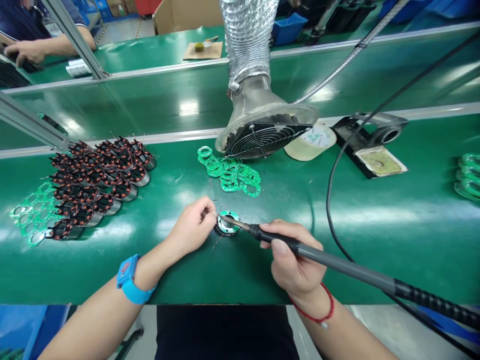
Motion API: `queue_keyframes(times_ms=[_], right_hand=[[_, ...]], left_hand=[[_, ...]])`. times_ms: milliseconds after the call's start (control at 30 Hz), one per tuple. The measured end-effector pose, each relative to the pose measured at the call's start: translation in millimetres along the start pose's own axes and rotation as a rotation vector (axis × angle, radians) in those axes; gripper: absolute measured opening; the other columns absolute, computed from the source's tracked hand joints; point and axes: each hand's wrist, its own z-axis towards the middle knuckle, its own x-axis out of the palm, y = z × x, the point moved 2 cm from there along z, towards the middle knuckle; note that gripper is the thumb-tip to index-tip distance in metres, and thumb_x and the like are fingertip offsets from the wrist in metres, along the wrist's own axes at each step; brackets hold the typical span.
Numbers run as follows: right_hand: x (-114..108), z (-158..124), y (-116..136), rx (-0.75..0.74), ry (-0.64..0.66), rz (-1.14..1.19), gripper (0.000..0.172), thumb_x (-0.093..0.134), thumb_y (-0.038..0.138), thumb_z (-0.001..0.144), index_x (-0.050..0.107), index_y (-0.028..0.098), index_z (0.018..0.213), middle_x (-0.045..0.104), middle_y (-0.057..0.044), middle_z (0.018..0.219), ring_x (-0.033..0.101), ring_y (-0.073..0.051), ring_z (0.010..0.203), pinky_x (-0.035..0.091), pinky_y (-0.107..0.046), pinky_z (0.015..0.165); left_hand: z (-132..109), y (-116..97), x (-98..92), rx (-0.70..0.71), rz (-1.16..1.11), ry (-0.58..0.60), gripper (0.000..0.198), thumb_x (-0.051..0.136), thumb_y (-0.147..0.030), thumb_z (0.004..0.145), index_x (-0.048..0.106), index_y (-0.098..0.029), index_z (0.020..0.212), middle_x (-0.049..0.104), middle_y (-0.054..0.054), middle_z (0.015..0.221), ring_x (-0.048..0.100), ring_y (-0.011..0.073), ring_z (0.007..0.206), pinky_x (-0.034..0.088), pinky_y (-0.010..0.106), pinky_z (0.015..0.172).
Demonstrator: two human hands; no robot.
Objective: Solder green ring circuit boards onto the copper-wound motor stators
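Observation:
My right hand is wrapped round a soldering iron, whose tip rests at the upper left of a ring-shaped circuit board. That board sits on a motor stator standing on the green bench in front of me, with thin wires sticking out at its side. My left hand, with a blue strap on its wrist, is pinched closed at the stator's left edge. What lies between its fingertips is too small to make out.
Beyond the stator lies a pile of green ring boards, under a fume extractor hood. Wound stators stand in rows at left beside more boards. A tape roll and iron stand are at right. A co-worker's hand shows top left.

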Motion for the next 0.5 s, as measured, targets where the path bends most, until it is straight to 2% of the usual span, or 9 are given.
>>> queue_keyframes(times_ms=[133,267,367,433,500], right_hand=[[-0.3,-1.2,-1.1,-0.006,-0.034,0.007,0.018,0.055,0.024,0.088,0.066,0.023,0.103,0.067,-0.001,0.073,0.062,-0.016,0.058,0.051,-0.033,0.059],[4.4,-0.9,-3.6,0.079,-0.032,0.043,0.033,0.052,0.018,0.09,0.057,0.026,0.121,0.071,-0.003,0.092,0.069,-0.017,0.07,0.056,-0.031,0.061],[13.8,6.0,-1.1,0.087,0.151,-0.062,0.045,0.047,0.014,0.091,0.043,0.028,0.134,0.072,-0.004,0.099,0.069,-0.02,0.089,0.057,-0.038,0.078],[20.4,11.3,2.2,0.021,0.325,-0.2,0.049,0.049,0.013,0.089,0.041,0.028,0.134,0.069,-0.007,0.11,0.064,-0.023,0.105,0.052,-0.044,0.09],[25.2,14.7,4.0,-0.042,0.464,-0.285,0.051,0.05,0.013,0.086,0.04,0.026,0.134,0.062,-0.01,0.125,0.056,-0.026,0.117,0.049,-0.048,0.094]], left_hand=[[-0.2,-0.5,-0.4,-0.001,-0.004,-0.002,0.01,0.041,-0.017,0.08,0.042,-0.019,0.07,0.042,-0.005,0.062,0.038,0.01,0.059,0.029,0.023,0.056],[-0.5,-1.1,-0.8,0.01,0.003,-0.003,0.009,0.042,-0.017,0.079,0.042,-0.019,0.07,0.043,-0.005,0.062,0.039,0.0103,0.06,0.03,0.023,0.058],[0.2,-1.5,-0.1,0.018,0.005,-0.006,0.01,0.042,-0.017,0.079,0.042,-0.019,0.07,0.043,-0.005,0.062,0.04,0.0104,0.06,0.031,0.024,0.058],[0.5,-1.8,0.3,0.02,0.004,-0.005,0.01,0.042,-0.017,0.08,0.042,-0.019,0.07,0.043,-0.005,0.063,0.04,0.0104,0.06,0.031,0.024,0.057],[-0.1,-1.5,-0.6,0.011,0.005,-0.014,0.01,0.044,-0.018,0.08,0.043,-0.019,0.07,0.044,-0.005,0.063,0.04,0.0103,0.059,0.031,0.023,0.057]])
